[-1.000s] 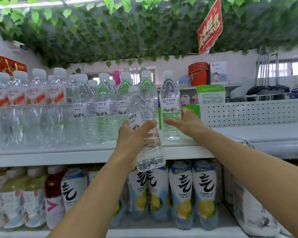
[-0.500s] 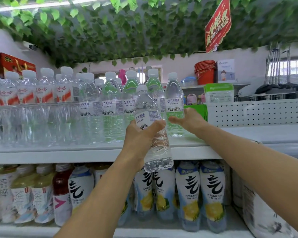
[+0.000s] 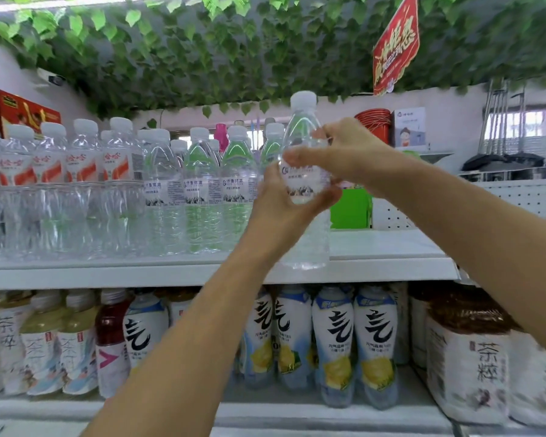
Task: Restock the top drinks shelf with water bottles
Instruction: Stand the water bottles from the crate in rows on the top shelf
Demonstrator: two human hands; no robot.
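Note:
I hold a clear water bottle (image 3: 304, 244) with a white cap upright in both hands. My left hand (image 3: 281, 209) grips its labelled middle from the left. My right hand (image 3: 350, 152) pinches its upper part just below the neck. The bottle's base is level with the front lip of the white top shelf (image 3: 385, 247), at the right end of the water bottle row (image 3: 202, 197). Whether the base touches the shelf I cannot tell. Further left stand red-labelled water bottles (image 3: 82, 171).
To the right of the held bottle there is bare shelf, with a green box (image 3: 350, 209) and a white pegboard (image 3: 517, 200) behind it. The lower shelf holds white-labelled drinks (image 3: 334, 342) and wrapped tea packs (image 3: 467, 367). Leaves and a red sign (image 3: 396, 45) hang overhead.
The held bottle has risen and moved right to the shelf edge. My right hand left the rightmost shelf bottle and now holds the top of the held bottle.

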